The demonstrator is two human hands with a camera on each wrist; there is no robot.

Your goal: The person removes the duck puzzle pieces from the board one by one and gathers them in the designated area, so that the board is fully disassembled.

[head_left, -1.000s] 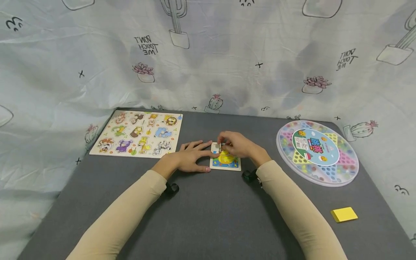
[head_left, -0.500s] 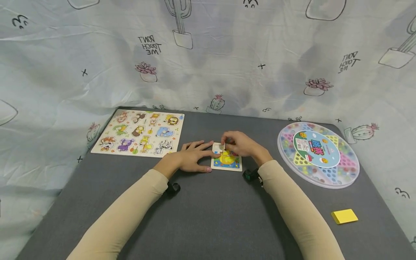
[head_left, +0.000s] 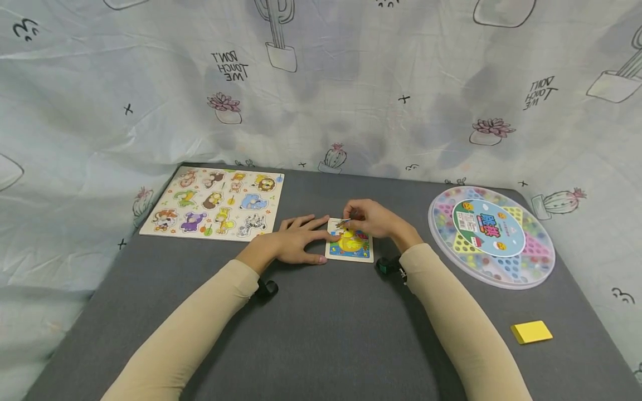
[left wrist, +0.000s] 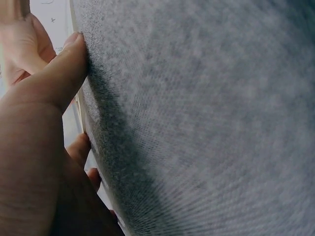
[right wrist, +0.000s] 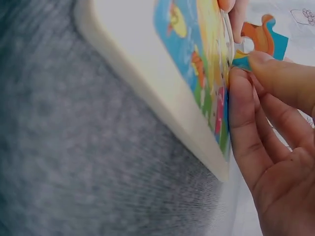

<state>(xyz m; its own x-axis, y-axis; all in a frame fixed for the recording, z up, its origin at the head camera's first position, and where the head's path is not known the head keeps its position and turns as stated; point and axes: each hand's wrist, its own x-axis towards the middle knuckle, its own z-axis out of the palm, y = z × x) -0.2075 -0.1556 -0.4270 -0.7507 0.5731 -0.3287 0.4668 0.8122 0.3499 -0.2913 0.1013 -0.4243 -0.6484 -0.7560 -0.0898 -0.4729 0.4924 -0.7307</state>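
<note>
The puzzle (head_left: pixel 351 250) seems almost filled; near its far edge, the right hand (head_left: pixel 375 219) pinches one unplaced piece (right wrist: pixel 261 37); the left hand (head_left: pixel 297 243), fingers extended, touches its left side.

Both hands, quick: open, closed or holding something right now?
Left hand: open, fingers spread, touching the small puzzle.
Right hand: closed, pinching a puzzle piece.

The right grip (head_left: pixel 373 219) hides a corner of the puzzle board (head_left: pixel 349 246).
</note>
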